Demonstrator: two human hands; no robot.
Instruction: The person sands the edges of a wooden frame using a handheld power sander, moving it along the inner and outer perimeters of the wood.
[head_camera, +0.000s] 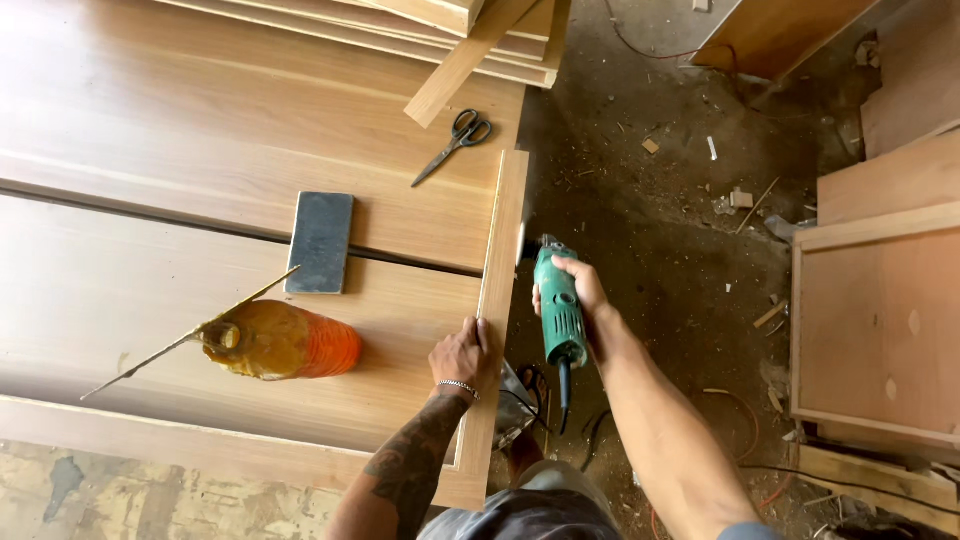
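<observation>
The large light-brown wooden panel (200, 130) fills the left and centre of the view, lying flat. Along its right edge stands a long narrow wooden edge strip (500, 290), long axis running from near the person's body up and away, toward the top of the view. Dirt floor (660, 230) littered with wood offcuts lies to the right of the strip; a pale plywood board (880, 320) lies at far right.

The green handheld electric power tool (558, 310) is just beside the strip on its right side. Its long axis runs roughly parallel to the strip: working head pointing away from the person and meeting the strip's right face, black cord end pointing back toward the body.

The right hand (585, 295) wraps closed around the tool body, fingers curled over the casing. The left hand (465, 355) rests on the strip, fingers bent and pressing on the wood, gripping nothing else.

On the panel lie an orange plastic glue bottle (285, 340) on its side, a dark rectangular flat block (320, 242), and black-handled scissors (455, 140) near the upper edge.
</observation>
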